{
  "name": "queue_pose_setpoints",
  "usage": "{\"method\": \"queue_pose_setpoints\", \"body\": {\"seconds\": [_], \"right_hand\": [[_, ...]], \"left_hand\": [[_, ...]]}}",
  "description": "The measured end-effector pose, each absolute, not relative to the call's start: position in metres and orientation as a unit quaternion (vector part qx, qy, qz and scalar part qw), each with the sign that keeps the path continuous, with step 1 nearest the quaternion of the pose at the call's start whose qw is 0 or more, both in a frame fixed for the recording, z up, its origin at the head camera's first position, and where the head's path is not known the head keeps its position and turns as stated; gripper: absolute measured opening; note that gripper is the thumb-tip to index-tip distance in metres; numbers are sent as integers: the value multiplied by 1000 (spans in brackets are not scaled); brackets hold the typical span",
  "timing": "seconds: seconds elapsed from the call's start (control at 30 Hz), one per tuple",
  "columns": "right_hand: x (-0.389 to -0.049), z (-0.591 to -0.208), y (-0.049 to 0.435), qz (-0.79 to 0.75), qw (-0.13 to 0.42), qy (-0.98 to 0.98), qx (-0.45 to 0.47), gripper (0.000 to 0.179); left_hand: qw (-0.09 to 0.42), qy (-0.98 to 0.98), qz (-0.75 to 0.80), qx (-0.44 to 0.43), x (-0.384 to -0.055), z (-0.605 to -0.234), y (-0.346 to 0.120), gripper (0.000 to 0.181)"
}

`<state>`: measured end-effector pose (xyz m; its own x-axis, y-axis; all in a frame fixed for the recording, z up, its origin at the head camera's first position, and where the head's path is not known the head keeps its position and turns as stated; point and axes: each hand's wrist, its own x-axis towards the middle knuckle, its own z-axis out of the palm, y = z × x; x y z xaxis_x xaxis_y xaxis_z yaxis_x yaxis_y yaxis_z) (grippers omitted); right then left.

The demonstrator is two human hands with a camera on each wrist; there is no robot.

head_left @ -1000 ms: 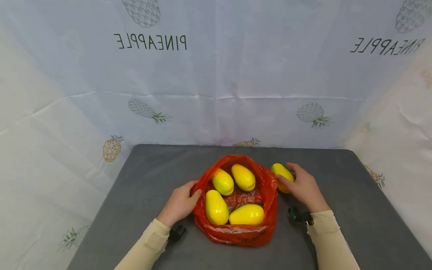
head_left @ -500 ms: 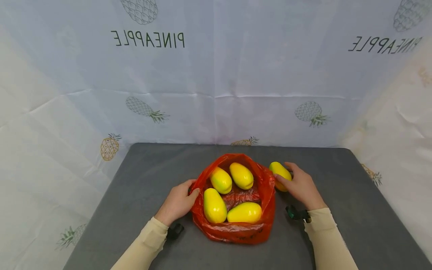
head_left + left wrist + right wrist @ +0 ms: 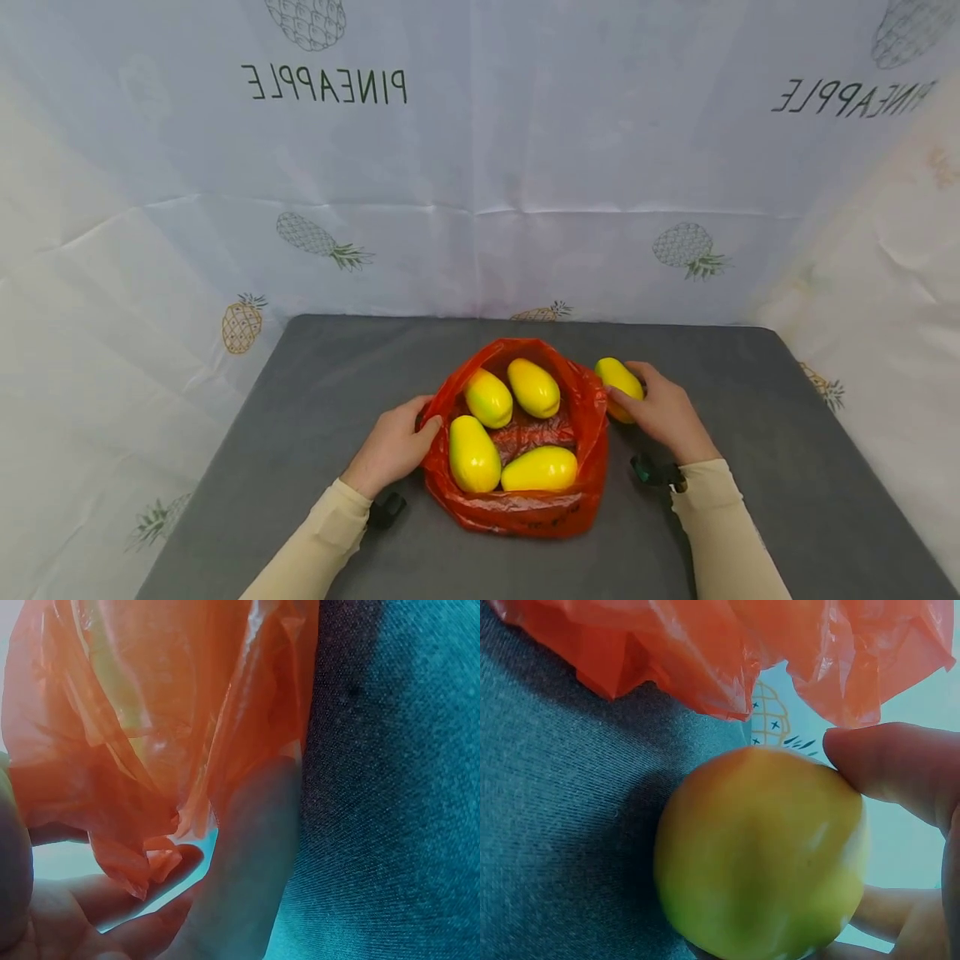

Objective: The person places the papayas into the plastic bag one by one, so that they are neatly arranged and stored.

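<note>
A red plastic bag (image 3: 517, 521) stands with its mouth spread wide, and several yellow mangoes (image 3: 476, 454) lie inside. My left hand (image 3: 393, 446) holds the bag's left side, its thumb over the rim. In the left wrist view the thin plastic (image 3: 150, 802) hangs in folds between thumb and fingers. To the right of the bag, my right hand (image 3: 667, 412) grips one more mango (image 3: 618, 385), thumb on the near side. The right wrist view shows this mango (image 3: 761, 851) end-on, yellow with green and orange patches, with the bag's crumpled edge (image 3: 697, 652) just beyond it.
A dark grey table (image 3: 360, 358) lies under everything. Behind and beside it hangs a pale cloth backdrop (image 3: 570, 150) printed with pineapples. Small dark devices are strapped at the left wrist (image 3: 386, 510) and right wrist (image 3: 652, 471).
The whole view has shifted slightly, so the bag and hands sit a little further left and up. Both hands keep their holds; the right fingers lie a little closer round the mango.
</note>
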<state>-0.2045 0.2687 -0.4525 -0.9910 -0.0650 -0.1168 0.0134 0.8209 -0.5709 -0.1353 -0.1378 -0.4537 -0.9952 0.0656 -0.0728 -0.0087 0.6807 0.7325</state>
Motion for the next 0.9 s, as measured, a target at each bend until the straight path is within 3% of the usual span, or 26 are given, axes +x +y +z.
{"method": "queue_pose_setpoints", "body": {"seconds": [0.9], "right_hand": [[-197, -442, 274, -293, 46, 955, -22, 85]], "left_hand": [[65, 912, 405, 10, -134, -452, -139, 46]]}}
